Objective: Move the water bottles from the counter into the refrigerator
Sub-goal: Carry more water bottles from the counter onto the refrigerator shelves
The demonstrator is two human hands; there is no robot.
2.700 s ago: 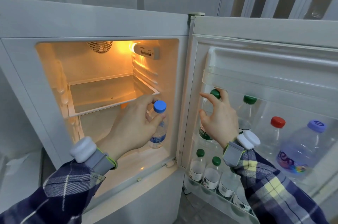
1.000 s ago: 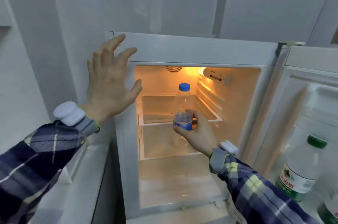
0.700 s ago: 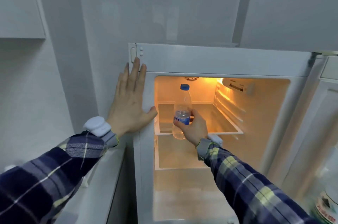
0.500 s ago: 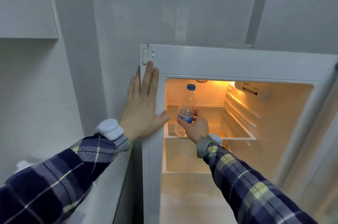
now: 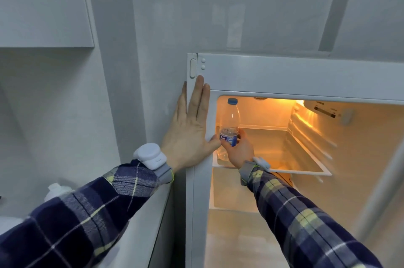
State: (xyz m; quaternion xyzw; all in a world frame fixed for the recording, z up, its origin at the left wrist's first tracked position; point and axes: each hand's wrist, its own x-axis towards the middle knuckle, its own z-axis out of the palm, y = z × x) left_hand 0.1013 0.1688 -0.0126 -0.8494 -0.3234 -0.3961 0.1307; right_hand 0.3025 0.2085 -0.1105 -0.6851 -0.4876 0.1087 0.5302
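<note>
Grey wall panels and a pale cabinet are seen behind an open refrigerator, whose interior is lit orange. A water bottle with a blue cap is held upright at the front left corner of the upper shelf, its base apparently on or just above the shelf. The grip of the right hand is clamped around the labelled lower part of the bottle. The left hand is laid flat, fingers straight, against the left frame of the refrigerator. Placement is judged nearly complete. If the bottle is released while tilted or set too close to the shelf's front lip, tipping and a fall from the shelf are likely. A white object rests on the surface at lower left.
</note>
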